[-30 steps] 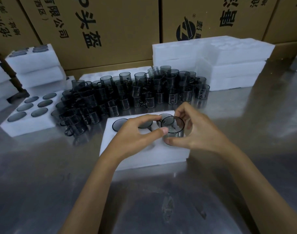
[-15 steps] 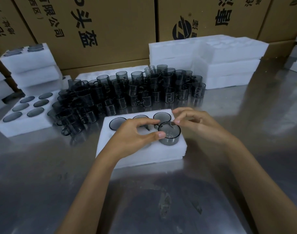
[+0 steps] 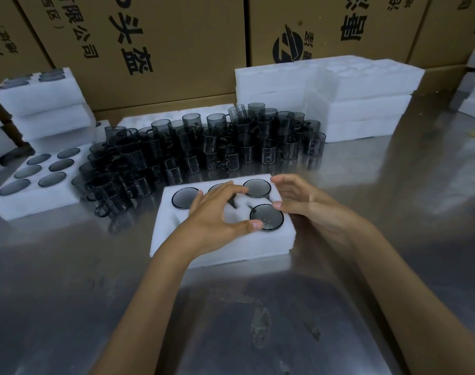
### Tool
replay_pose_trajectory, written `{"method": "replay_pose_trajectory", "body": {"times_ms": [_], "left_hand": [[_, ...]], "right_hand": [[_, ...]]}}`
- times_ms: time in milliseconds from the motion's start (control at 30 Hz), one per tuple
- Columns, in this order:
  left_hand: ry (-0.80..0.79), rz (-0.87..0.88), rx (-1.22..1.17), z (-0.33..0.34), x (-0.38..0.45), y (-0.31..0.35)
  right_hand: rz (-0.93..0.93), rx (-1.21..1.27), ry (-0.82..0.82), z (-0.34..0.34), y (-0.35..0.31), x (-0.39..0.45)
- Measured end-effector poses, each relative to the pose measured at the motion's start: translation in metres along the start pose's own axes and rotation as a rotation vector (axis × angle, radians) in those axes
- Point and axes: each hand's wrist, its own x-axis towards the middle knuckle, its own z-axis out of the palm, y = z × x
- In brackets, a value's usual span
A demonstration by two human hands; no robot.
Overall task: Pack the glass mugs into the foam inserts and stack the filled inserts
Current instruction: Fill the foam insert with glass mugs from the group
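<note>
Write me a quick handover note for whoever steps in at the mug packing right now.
Left hand: open, spread over the foam insert, thumb at the rim of the front right mug.
Right hand: open, fingertips at that mug's far side, holding nothing.
Done: four mugs sit in this insert, three in the back row and the front right one. A full six-mug insert lies to the left.
Left: at least the front middle pocket is empty; the front left is hidden by the hand. Fill from the loose mugs behind, then stack.

Left hand [image 3: 217,215], right hand [image 3: 304,204]: fingers spread, relaxed.
</note>
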Motion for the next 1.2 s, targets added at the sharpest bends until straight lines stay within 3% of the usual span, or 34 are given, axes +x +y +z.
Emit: {"method": "replay_pose_trajectory", "body": {"times_ms": [233, 367, 500, 667, 733, 867, 1067, 1200], "left_hand": [[0.025, 0.040, 0.122, 0.001, 0.002, -0.009], [0.081, 0.053, -0.120, -0.006, 0.002, -0.012], [0.289, 0.050, -0.162, -0.021, 0.007, -0.022], [0.441, 0.067, -0.008, -0.023, 0.010, -0.036], [0.438, 0.043, 0.055, -0.021, 0.011, -0.039], [0.429, 0.049, 0.138, -0.018, 0.014, -0.040], [0.413, 0.048, 0.216, -0.017, 0.015, -0.042], [0.423, 0.062, 0.213, -0.018, 0.015, -0.043]], "right_hand": [[0.014, 0.012, 0.129, 0.011, 0.003, 0.000], [-0.005, 0.014, 0.376, 0.012, 0.019, 0.017], [-0.073, -0.367, 0.531, -0.007, 0.029, 0.053], [-0.025, -0.851, 0.459, -0.015, 0.028, 0.094], [0.002, -0.829, 0.446, -0.009, 0.018, 0.108], [-0.116, -0.704, 0.478, 0.010, -0.025, 0.141], [-0.059, -0.816, 0.067, 0.054, -0.069, 0.189], [-0.027, -0.929, 0.070, 0.080, -0.053, 0.200]]}}
